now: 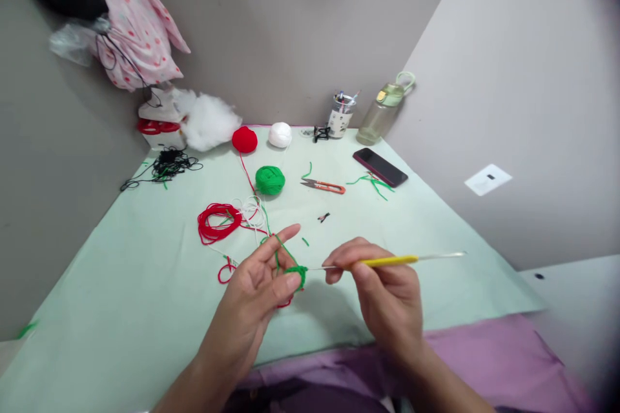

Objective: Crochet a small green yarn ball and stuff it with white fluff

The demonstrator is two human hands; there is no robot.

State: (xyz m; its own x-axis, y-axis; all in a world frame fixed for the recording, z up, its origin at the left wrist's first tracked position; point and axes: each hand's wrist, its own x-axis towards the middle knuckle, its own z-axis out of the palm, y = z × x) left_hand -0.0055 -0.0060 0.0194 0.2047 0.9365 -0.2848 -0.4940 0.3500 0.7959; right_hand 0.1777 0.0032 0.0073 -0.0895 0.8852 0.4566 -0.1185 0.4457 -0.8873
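My left hand pinches a small green crochet piece between thumb and fingers, with the index finger raised and green yarn running over it. My right hand grips a yellow-handled crochet hook whose metal tip points into the green piece. The green yarn leads back to a green yarn ball farther up the table.
On the pale green table cover lie a red yarn coil, red ball, white ball, orange snips, phone, black yarn tangle, stuffing, pen cup and water bottle.
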